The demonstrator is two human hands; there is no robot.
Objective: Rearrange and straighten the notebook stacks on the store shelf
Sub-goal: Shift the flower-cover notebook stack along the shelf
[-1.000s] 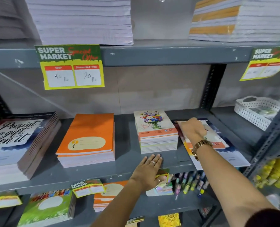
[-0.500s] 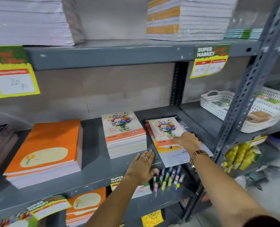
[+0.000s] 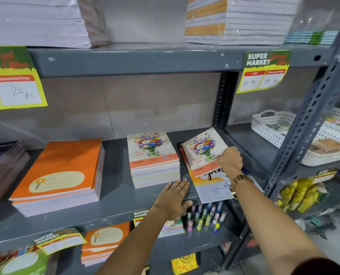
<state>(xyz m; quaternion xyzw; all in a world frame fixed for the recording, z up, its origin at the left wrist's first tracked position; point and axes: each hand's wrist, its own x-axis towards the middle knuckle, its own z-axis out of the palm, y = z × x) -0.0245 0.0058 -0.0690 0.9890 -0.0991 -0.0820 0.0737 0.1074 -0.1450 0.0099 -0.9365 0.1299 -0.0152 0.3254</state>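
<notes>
On the grey middle shelf (image 3: 117, 197) stand an orange notebook stack (image 3: 62, 175) and a stack of flower-cover notebooks (image 3: 153, 161). To their right, my right hand (image 3: 229, 160) grips the right edge of a single flower-cover notebook (image 3: 202, 149), which is tilted up off a larger notebook with an orange and white cover (image 3: 213, 185). My left hand (image 3: 173, 197) lies flat, fingers spread, on the shelf's front edge just below the flower stack.
Dark notebooks (image 3: 4, 161) lie at the far left. White baskets (image 3: 280, 130) sit on the right-hand shelf behind a slotted upright (image 3: 304, 124). Paper stacks (image 3: 238, 18) fill the top shelf. Small bottles (image 3: 205, 215) and more notebooks lie on the shelf below.
The view has swung right and closer. My right hand has closed on the single flower notebook's edge and lifted it off the larger notebook. My left hand stays on the shelf edge.
</notes>
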